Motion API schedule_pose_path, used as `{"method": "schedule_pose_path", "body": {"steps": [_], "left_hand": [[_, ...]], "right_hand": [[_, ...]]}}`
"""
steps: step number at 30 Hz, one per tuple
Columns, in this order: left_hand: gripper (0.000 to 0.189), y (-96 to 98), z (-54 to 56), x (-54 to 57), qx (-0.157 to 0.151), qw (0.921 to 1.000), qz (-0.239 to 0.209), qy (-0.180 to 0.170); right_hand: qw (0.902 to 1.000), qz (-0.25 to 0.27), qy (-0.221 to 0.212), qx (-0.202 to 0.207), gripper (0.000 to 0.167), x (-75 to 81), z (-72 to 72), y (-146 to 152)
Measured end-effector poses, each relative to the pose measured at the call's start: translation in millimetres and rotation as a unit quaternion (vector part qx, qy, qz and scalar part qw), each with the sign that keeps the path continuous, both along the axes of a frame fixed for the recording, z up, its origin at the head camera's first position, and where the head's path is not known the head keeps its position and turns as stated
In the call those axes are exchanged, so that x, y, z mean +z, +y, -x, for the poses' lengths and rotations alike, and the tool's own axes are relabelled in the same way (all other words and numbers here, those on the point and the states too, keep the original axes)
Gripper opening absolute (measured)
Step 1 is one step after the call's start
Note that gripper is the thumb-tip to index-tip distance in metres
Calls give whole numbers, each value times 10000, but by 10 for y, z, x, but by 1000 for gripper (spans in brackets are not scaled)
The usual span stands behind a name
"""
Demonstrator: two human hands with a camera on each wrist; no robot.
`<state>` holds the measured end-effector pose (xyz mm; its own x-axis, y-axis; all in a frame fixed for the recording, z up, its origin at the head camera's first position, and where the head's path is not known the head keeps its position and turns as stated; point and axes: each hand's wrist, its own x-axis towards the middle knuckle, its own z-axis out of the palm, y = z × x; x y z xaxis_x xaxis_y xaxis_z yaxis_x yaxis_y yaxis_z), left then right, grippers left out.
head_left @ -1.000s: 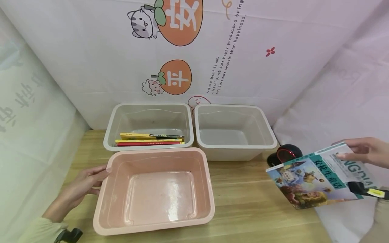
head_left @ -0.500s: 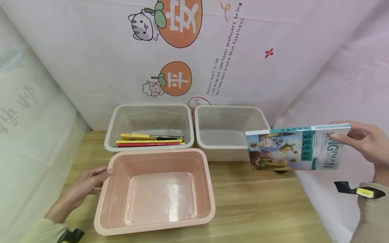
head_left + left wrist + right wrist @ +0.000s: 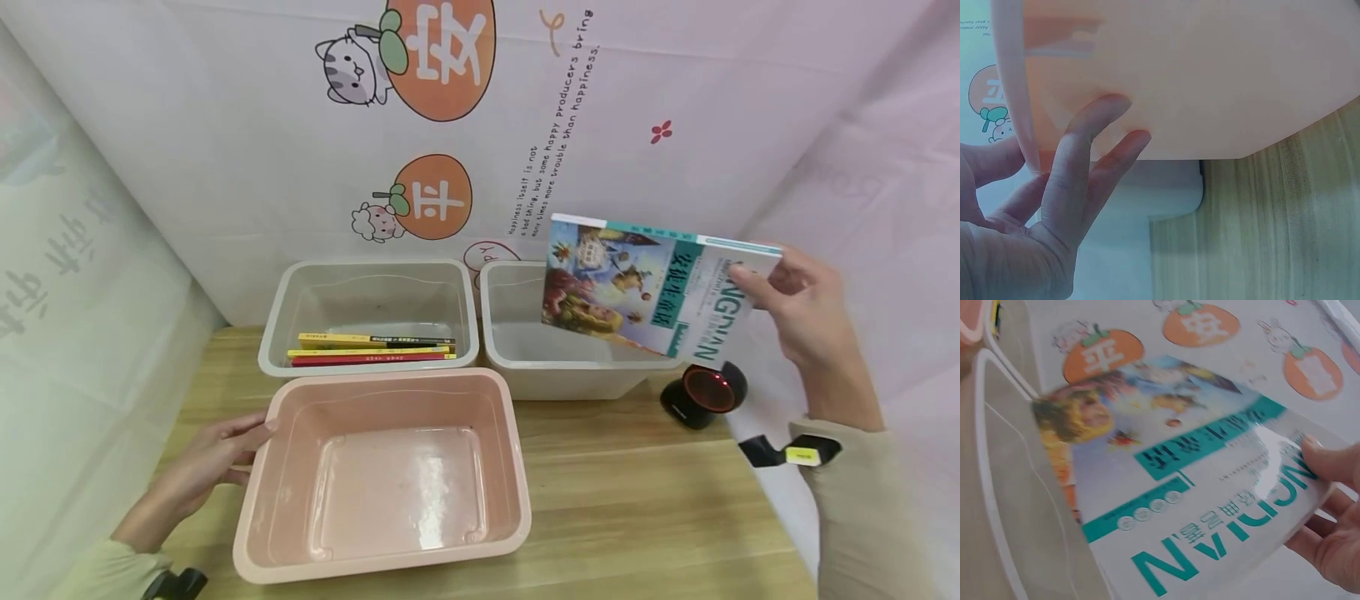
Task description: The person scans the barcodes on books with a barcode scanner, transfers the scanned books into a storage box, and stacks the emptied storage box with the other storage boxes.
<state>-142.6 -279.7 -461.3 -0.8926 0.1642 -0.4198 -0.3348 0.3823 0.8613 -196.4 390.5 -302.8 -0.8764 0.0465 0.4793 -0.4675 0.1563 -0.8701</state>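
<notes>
My right hand (image 3: 798, 304) pinches a paperback book (image 3: 652, 287) by one end, thumb on the cover and fingers behind. The book hangs above the right grey bin (image 3: 585, 383), its pictured cover facing me. In the right wrist view the book (image 3: 1166, 462) fills the middle, with the bin's rim (image 3: 985, 437) at left. My left hand (image 3: 206, 462) grips the left rim of a pink bin (image 3: 390, 562) at the front of the table. In the left wrist view the thumb is outside my sight of the rim's inner side, and two fingers touch the bin's outer wall (image 3: 1210, 81).
The left grey bin (image 3: 375, 292) stands behind the pink one and holds several books (image 3: 367, 350) lying on edge. A black round device (image 3: 705, 396) with a red ring sits right of the bins on the wooden table (image 3: 622, 500). Printed cloth (image 3: 585, 108) walls the back and sides.
My right hand has carried the book up and left, from the table's right side to above the right grey bin. The left hand and the pink bin have stayed in place.
</notes>
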Motion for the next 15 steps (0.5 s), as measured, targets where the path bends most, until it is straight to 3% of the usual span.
{"method": "schedule_pose_path", "body": {"steps": [4,8,12,15], "left_hand": [[69,-6,-3,-1,16,10000,-27,19],[69,-8,-12,7,51,10000,-47,13],[69,-6,-20,10,61,10000,-64,29],[69,4,-26,3,76,9999,-99,33]], "right_hand": [[9995,176,-200,-187,24,-64,141,-280],[9966,-78,-699,-431,29,-117,264,-538],[9870,-422,-1334,-788,41,-139,354,-793],[9815,-621,-1556,-926,50,-147,428,-981]]}}
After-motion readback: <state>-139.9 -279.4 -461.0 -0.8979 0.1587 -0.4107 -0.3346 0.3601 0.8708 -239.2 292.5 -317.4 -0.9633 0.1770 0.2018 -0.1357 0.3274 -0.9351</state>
